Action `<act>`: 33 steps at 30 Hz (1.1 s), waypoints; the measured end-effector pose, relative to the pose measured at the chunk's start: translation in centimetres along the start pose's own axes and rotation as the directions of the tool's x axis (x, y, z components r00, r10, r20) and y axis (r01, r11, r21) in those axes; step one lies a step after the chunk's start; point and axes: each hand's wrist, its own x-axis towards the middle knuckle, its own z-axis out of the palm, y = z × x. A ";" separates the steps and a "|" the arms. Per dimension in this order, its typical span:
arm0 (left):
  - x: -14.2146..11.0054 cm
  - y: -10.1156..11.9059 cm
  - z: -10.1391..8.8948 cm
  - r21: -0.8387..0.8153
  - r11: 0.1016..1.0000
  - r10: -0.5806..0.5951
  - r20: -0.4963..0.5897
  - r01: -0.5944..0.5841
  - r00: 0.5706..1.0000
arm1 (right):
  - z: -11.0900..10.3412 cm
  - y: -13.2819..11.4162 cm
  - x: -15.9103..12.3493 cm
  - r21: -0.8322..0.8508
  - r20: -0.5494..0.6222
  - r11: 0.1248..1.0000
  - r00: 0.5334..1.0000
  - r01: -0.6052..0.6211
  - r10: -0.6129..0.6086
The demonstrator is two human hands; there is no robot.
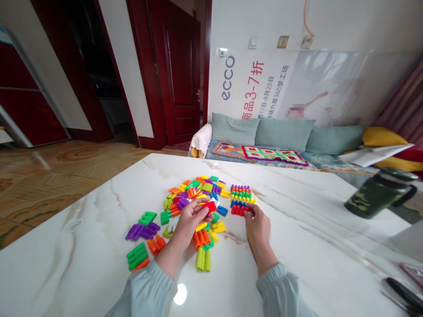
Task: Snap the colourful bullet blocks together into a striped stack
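Note:
My left hand (193,220) is closed on a red plastic building piece (209,206), held above a loose pile of coloured tube-shaped pieces. A bit of white shows beside the red piece. My right hand (258,226) has its fingertips at the red end of a joined block (243,196) lying on the table, its rows striped purple, orange, green, yellow, blue and red. Purple pieces (142,231), green pieces (137,256) and lime pieces (202,259) lie around my left forearm. A blue piece (222,211) sits between my hands.
The white marbled table (310,246) fills the foreground. A dark green mug (380,193) stands at the right, with a black-handled item (401,293) at the lower right edge. Behind the table is a sofa with blue-green cushions (284,133). A dark red door (178,70) stands at the back.

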 end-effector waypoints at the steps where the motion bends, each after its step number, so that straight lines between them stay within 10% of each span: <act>1: 0.0 0.0 0.0 -0.002 1.000 -0.001 0.001 0.001 1.000 | 0.0 0.0 0.0 -0.005 0.014 1.000 1.000 -0.010 0.010; 18: 0.0 -0.1 0.2 0.070 0.997 0.039 0.042 -0.042 0.998 | -0.6 -0.7 0.0 -0.017 0.058 0.998 0.996 -0.061 0.062; 23: -0.1 -0.2 0.3 0.249 0.955 0.150 0.050 -0.158 0.987 | -1.3 -3.4 -1.5 0.227 -0.102 0.944 0.970 0.240 -0.222; 27: -0.5 -0.3 0.5 0.425 0.854 0.261 0.148 -0.300 0.954 | -1.0 -5.3 -2.8 0.417 0.055 0.768 0.830 0.487 -0.556; 33: -0.4 -0.9 0.4 0.474 0.808 0.284 0.204 -0.349 0.937 | -0.7 -6.0 -3.1 0.437 0.088 0.759 0.818 0.482 -0.569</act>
